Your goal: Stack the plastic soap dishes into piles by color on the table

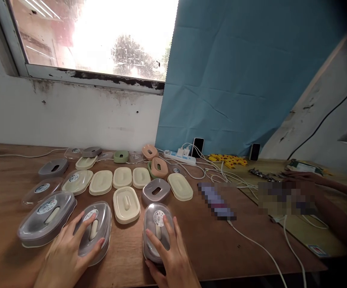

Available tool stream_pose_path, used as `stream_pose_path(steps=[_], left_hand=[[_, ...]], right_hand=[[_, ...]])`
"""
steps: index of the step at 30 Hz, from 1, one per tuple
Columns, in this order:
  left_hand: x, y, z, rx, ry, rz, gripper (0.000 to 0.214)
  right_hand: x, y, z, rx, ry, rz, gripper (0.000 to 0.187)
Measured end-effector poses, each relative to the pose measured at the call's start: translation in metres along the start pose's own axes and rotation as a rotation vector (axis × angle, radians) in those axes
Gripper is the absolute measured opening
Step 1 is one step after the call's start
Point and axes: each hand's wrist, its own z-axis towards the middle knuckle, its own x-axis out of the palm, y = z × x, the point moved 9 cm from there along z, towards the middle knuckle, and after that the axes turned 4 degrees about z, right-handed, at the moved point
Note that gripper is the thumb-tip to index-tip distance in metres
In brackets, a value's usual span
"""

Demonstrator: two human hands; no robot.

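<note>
My left hand (67,250) lies on a grey soap box with a clear lid (97,230), fingers spread over its top. My right hand (171,256) covers another clear-lidded grey box (155,222) near the table's front edge, fingers wrapped over the lid. A third lidded grey box (47,216) sits to the left of my left hand. Between my hands, a little further back, lies a cream tray (126,204).
Several cream, grey, green and pink box parts (158,168) cover the wooden table (197,240) behind. A power strip (179,157), two upright phones (197,147), white cables (251,240) and yellow pieces (229,161) lie to the right. Another person's arm (326,192) rests at far right.
</note>
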Motion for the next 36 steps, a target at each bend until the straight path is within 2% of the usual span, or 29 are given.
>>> stream_pose_path(steps=[5, 12, 18, 23, 26, 31, 36], left_hand=[[-0.007, -0.014, 0.000, 0.056, -0.052, 0.035, 0.054], [-0.018, -0.034, -0.022, 0.160, -0.218, 0.193, 0.054], [-0.015, -0.037, -0.027, 0.225, -0.254, 0.233, 0.053], [-0.017, -0.035, -0.027, 0.225, -0.303, 0.213, 0.051], [-0.017, -0.033, -0.023, 0.222, -0.286, 0.195, 0.051], [-0.005, -0.025, -0.017, 0.132, -0.132, 0.137, 0.046], [0.000, -0.045, -0.031, 0.119, -0.117, 0.058, 0.044]], right_hand=[[0.010, -0.001, 0.000, 0.031, -0.020, -0.048, 0.082], [0.007, -0.002, 0.000, 0.043, -0.044, -0.113, 0.064], [0.005, -0.002, -0.001, 0.022, -0.073, -0.146, 0.066], [0.009, -0.003, -0.003, 0.015, -0.104, -0.151, 0.070], [0.008, -0.003, -0.002, 0.023, -0.101, -0.136, 0.071], [0.003, -0.005, -0.001, 0.051, -0.049, -0.120, 0.073], [0.004, -0.011, -0.005, 0.051, -0.002, -0.133, 0.072]])
